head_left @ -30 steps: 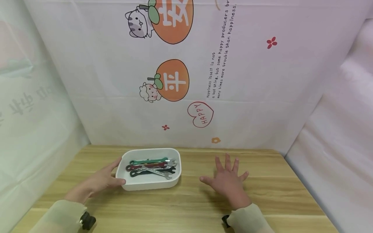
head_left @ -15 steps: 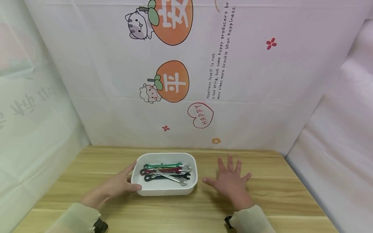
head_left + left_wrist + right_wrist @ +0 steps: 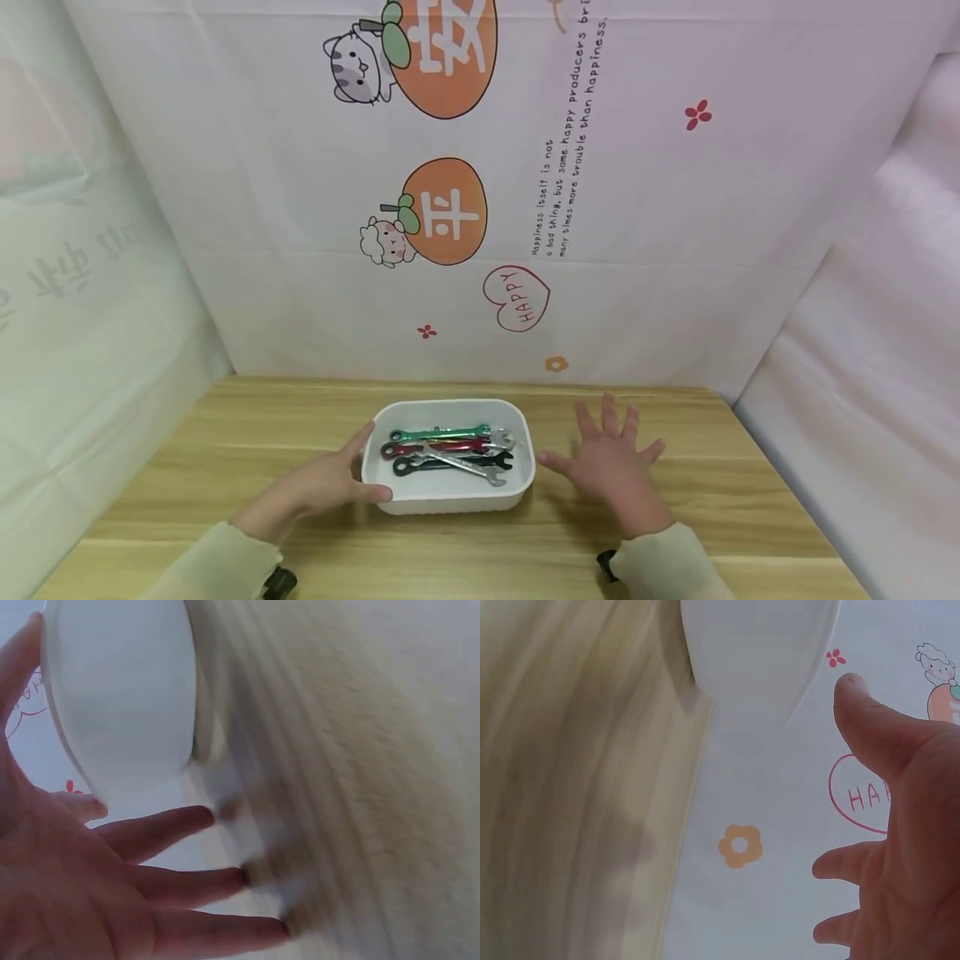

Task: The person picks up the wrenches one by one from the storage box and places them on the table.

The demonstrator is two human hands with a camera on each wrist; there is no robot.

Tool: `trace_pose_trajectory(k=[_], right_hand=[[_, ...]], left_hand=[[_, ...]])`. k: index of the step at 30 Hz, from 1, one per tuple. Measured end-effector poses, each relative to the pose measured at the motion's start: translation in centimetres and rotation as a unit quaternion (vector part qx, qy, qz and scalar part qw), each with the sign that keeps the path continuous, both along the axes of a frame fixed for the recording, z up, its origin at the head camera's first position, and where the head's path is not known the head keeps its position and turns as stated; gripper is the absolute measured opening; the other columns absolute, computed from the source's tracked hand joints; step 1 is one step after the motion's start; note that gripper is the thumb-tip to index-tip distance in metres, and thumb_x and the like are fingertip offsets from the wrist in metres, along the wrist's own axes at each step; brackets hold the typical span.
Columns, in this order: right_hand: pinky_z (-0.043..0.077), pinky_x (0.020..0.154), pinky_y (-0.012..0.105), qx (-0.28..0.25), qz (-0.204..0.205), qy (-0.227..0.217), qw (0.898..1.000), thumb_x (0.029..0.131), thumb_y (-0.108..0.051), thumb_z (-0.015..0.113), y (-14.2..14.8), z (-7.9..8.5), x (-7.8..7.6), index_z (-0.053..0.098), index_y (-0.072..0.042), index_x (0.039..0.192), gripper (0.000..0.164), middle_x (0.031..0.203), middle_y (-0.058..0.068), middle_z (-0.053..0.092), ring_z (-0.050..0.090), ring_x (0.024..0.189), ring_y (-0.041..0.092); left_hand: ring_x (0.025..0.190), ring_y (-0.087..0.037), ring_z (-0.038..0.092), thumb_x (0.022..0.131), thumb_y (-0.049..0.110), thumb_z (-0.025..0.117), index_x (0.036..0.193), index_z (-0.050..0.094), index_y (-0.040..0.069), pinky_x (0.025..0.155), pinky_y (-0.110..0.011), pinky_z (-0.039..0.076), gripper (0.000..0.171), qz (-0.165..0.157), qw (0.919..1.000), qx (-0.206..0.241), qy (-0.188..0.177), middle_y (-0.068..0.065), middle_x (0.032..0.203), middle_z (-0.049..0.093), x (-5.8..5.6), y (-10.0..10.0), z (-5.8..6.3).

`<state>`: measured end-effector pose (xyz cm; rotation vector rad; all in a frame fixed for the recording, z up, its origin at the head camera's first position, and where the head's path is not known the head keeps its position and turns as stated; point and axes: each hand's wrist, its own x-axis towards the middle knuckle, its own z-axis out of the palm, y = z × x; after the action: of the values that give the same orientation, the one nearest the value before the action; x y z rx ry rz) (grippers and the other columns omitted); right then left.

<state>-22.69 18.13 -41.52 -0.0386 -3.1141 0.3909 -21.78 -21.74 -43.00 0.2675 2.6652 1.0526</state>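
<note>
A white plastic box [image 3: 453,505] stands on the table with several combination wrenches lying in it. A green wrench [image 3: 441,434], a red wrench [image 3: 450,447] and a black wrench [image 3: 480,462] lie roughly side by side, with a silver wrench [image 3: 472,471] slanting across them. My left hand [image 3: 322,486] spans the box's left end, thumb and index finger at the rim. In the left wrist view its other fingers [image 3: 217,934] stretch out straight below the box. Close to the box's right end, my right hand [image 3: 611,467] has its fingers spread and holds nothing.
The wooden table [image 3: 420,554] runs back to a white printed cloth [image 3: 637,250] that hangs as a wall. More white cloth closes off the left and right sides. Dark straps [image 3: 279,582] show at the sleeves.
The box with its wrenches has slid right and slightly nearer, my left hand moving along with it. My right hand has shifted a little to the right, fingers still spread.
</note>
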Motion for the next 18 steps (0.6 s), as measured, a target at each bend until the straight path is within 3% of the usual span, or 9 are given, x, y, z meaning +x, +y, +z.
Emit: trace_pose_trajectory(k=[9,18], right_hand=[[-0.011,0.089,0.086,-0.016,0.002,-0.002,1.0,0.074,-0.086,0.054,0.8,1.0,0.3,0.024,-0.012,0.159,0.117,0.162,0.025,-0.008,-0.018,0.14,0.055],[-0.004,0.089,0.087,-0.044,0.016,-0.003,0.999,0.071,-0.09,0.048,1.4,3.5,0.8,0.02,-0.012,0.16,0.122,0.162,0.026,-0.007,-0.01,0.139,0.059]], left_hand=[[0.122,-0.055,0.046,0.073,0.046,0.085,0.16,0.002,0.008,0.101,-0.069,0.032,0.126,-0.028,0.9994,-0.013,-0.017,-0.041,0.14,0.041,0.6,1.2,0.9],[0.124,-0.055,0.045,0.073,0.046,0.085,0.16,0.002,0.008,0.102,-0.068,0.032,0.126,-0.031,0.9993,0.0,-0.022,-0.038,0.144,0.038,0.9,2.3,0.6]])
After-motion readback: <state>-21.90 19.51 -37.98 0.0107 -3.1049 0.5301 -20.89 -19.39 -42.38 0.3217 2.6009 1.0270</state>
